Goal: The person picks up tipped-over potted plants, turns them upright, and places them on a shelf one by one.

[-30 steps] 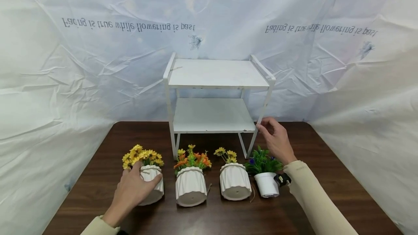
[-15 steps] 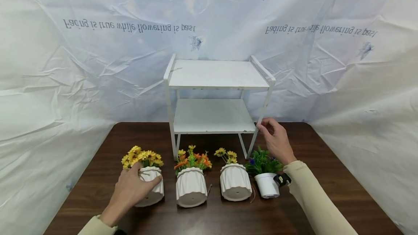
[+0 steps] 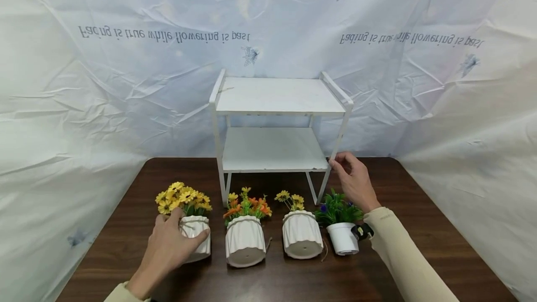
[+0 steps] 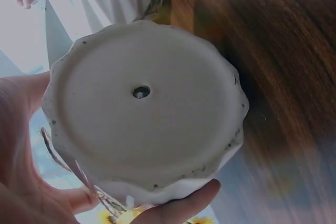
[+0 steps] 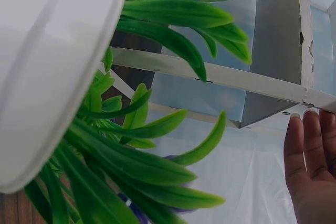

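My left hand (image 3: 169, 241) grips a white ribbed flowerpot (image 3: 199, 239) of yellow flowers (image 3: 183, 198) at the left of the row, thumb on its near side. In the left wrist view, the pot's scalloped underside (image 4: 105, 129) with a centre hole faces the camera, fingers wrapped around its side. My right hand (image 3: 355, 178) pinches the right leg of the white two-tier shelf (image 3: 277, 94) at the lower board's corner. In the right wrist view, the fingertips meet the frame there; the thumb is hidden.
Two more white ribbed pots, one with orange flowers (image 3: 245, 241) and one with small yellow flowers (image 3: 303, 236), lie with bases toward me. A smooth white pot (image 3: 343, 239) with green leaves sits by my right wrist. Printed cloth (image 3: 168, 59) hangs behind the brown table (image 3: 138, 199).
The pot in my left hand has turned: its base shows less now, and the yellow flowers sit slightly higher. My right hand has stayed at the shelf leg.
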{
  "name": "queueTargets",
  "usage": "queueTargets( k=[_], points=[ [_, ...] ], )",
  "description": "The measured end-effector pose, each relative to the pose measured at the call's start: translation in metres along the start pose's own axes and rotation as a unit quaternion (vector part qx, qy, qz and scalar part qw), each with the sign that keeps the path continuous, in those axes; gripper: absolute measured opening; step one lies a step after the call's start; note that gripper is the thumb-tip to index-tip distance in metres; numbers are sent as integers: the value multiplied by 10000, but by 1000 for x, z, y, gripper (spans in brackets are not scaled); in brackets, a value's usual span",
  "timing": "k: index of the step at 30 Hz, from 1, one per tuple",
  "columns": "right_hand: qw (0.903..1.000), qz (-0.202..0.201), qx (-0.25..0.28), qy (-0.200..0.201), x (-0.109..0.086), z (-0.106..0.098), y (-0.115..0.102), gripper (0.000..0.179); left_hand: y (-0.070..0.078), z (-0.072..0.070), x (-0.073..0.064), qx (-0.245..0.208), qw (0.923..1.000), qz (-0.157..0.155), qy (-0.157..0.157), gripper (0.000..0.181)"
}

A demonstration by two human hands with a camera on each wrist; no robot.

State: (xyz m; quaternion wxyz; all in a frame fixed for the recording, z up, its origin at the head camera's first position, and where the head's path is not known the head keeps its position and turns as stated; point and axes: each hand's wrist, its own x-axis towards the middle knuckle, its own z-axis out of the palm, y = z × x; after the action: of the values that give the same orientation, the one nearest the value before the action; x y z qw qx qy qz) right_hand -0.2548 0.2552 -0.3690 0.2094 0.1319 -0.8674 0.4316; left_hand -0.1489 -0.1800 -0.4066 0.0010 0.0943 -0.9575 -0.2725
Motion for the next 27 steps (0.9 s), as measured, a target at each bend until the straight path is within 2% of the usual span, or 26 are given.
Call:
queueTargets(
  k=[10,18,27],
  points=[
    [9999,68,-80,29,1,0,-1,25,1,2,-6,101,9981,325,511,78],
    [9998,125,-142,32,2,-1,0,29,5,2,-11,14,9959,422,800,70],
    [9998,135,-163,5,1,-1,0,32,13,2,-18,-206,9860,647,1525,57]
  ],
)
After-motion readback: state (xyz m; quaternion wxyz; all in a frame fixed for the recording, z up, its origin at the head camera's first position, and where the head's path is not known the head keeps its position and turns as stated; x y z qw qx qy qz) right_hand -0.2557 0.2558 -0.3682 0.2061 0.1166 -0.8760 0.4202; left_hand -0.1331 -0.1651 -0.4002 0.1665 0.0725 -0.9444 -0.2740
